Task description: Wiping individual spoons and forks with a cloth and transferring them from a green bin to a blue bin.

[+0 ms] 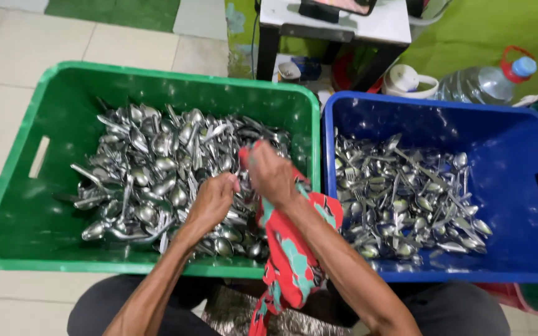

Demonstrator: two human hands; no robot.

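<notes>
Our left hand (212,200) pinches cutlery, probably a spoon, over the green crate (20,205); our right hand (271,174) grips the cloth (291,261). A loose pinch could drop it among the unwiped spoons (151,174).

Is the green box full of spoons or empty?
Partly full. The green crate holds a heap of metal spoons across its middle, but bare green floor shows at its left side.

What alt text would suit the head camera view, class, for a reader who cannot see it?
A person's left hand and right hand, the right wrapped in a red patterned cloth, meet over a green crate heaped with metal cutlery; a blue crate alongside holds more.
</notes>
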